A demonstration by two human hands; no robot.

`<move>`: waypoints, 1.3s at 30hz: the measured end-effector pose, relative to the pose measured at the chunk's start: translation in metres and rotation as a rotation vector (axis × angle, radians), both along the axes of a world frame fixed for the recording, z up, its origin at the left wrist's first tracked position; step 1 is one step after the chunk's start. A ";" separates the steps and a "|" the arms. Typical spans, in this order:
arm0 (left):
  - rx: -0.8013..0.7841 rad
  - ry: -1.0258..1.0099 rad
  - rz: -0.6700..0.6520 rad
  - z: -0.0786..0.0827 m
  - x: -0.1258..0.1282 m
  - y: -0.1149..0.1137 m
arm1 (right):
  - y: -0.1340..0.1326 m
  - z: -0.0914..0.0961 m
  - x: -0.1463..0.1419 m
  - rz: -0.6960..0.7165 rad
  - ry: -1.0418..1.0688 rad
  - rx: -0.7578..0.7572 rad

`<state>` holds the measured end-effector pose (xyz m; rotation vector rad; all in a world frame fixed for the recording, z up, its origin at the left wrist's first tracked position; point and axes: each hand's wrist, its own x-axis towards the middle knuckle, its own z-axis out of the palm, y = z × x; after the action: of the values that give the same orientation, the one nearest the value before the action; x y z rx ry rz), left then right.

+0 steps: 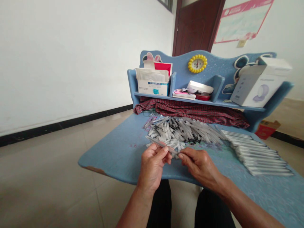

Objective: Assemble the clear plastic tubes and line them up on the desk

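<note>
- The left hand (153, 161) is clamped on a slim pen (154, 141), thumb over fingers; the right hand (200, 161) pinches its near end — two grips close together, perhaps to steady something so thin.
- The pen sits above the blue table (114, 142), by the heap of pen parts (197, 128), probably piled there for easy reach.
- A neat row of pens (258, 155) lies at the right, likely kept from mixing.
- On the shelf (217, 87), a carton (150, 87) shows Chinese lettering and a blue mask; the white box's (249, 84) print is too small to read.
</note>
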<state>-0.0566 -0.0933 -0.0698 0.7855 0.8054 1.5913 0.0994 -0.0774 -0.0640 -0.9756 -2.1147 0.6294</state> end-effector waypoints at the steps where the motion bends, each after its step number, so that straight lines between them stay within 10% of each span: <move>1: 0.001 0.001 -0.001 0.000 0.000 0.000 | 0.000 0.000 0.000 0.007 -0.014 -0.003; 39: 0.006 0.007 -0.006 -0.002 0.000 0.001 | -0.001 0.000 0.000 0.018 -0.037 -0.013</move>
<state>-0.0568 -0.0928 -0.0714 0.7974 0.8033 1.5873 0.0989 -0.0787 -0.0637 -0.9835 -2.1567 0.6386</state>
